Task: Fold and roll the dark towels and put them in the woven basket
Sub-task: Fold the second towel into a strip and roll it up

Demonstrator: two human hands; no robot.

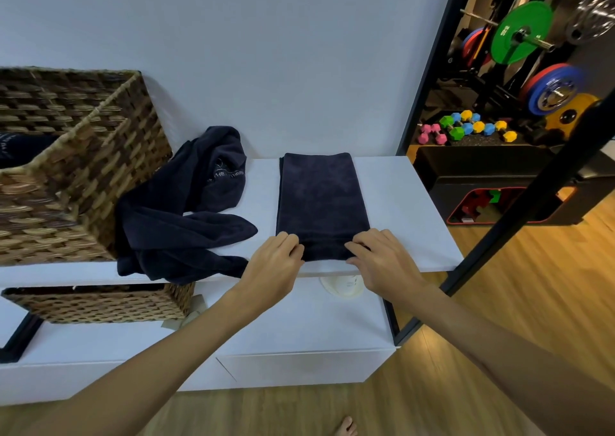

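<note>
Towel (321, 199) folded to long dark strip, near end pinched by both hands.

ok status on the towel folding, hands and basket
Left hand and right hand pinch near end of folded towel, roll just starting. Crumpled towel waits beside woven basket. Nothing blocking.

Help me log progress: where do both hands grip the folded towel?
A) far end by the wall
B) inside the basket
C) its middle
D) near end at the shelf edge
D: the left hand and right hand pinch the folded towel's near end.
</note>
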